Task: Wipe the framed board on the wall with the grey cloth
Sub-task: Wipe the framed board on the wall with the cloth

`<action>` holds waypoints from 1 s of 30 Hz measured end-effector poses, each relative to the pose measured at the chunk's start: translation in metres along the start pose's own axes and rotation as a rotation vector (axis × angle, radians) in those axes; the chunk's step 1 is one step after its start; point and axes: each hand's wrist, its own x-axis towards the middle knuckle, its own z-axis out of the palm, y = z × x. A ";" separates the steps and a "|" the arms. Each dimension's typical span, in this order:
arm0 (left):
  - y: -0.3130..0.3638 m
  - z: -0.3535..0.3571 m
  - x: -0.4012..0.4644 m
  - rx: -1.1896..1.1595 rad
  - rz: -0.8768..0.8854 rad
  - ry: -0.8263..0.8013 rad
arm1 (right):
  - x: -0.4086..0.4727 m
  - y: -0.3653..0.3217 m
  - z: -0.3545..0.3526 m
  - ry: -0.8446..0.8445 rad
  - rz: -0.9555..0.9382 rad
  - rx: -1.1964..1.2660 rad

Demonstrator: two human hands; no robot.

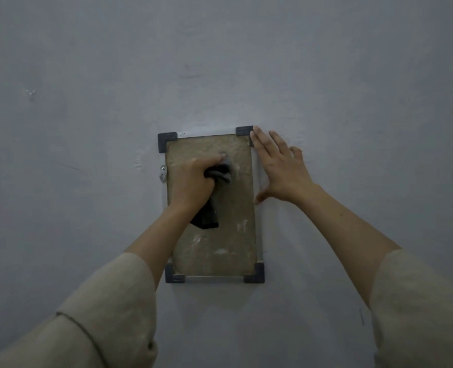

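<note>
Grey cloth [220, 176] is being gripped in the curled left hand [193, 179], pressing against the framed board's [230, 235] upper middle; the right hand [281, 166] is lying open, fingers straight, along the board's right edge on the wall [87, 128].

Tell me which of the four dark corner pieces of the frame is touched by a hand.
The top right corner piece: the fingers of the open right hand reach it. The other three corners stand free of both hands.
</note>
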 end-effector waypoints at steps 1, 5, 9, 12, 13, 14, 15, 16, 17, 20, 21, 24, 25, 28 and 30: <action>-0.001 0.001 -0.003 0.012 0.056 -0.096 | 0.000 0.000 0.000 -0.001 0.000 0.000; -0.004 -0.005 -0.001 0.028 0.056 -0.026 | 0.000 0.000 -0.001 -0.008 -0.002 0.004; 0.000 0.000 -0.009 0.036 0.076 -0.078 | 0.000 0.000 0.000 -0.006 0.001 0.000; -0.001 -0.004 -0.008 0.054 0.125 -0.208 | -0.001 0.000 -0.001 -0.004 0.002 0.003; -0.003 -0.005 -0.006 0.025 0.076 -0.135 | -0.001 0.000 -0.002 -0.003 0.000 0.003; -0.003 -0.005 -0.006 0.002 0.018 -0.026 | -0.001 0.000 -0.002 -0.001 -0.001 0.003; -0.002 -0.004 -0.008 -0.005 -0.024 0.055 | -0.001 0.000 -0.001 0.000 -0.001 0.004; 0.000 -0.002 -0.011 -0.003 -0.025 0.062 | -0.001 -0.001 -0.001 0.002 0.001 0.005; 0.002 0.001 -0.013 0.005 0.013 -0.001 | -0.001 0.000 0.000 0.002 0.003 0.004; 0.003 0.000 -0.012 0.054 0.125 -0.241 | -0.001 0.001 -0.001 -0.002 0.003 0.001; 0.001 -0.002 -0.008 0.047 0.114 -0.238 | 0.000 0.001 -0.001 -0.004 0.002 0.001; -0.001 -0.003 -0.002 -0.021 -0.028 0.026 | 0.000 0.000 -0.001 -0.007 0.002 0.000; 0.002 -0.001 -0.005 -0.020 -0.049 0.060 | 0.000 0.000 -0.001 -0.005 0.003 -0.001; 0.008 0.010 -0.015 0.005 0.080 -0.157 | -0.001 0.000 -0.001 -0.006 0.004 0.001; 0.006 0.007 -0.013 -0.007 0.109 -0.239 | -0.001 0.001 -0.001 -0.006 0.003 -0.001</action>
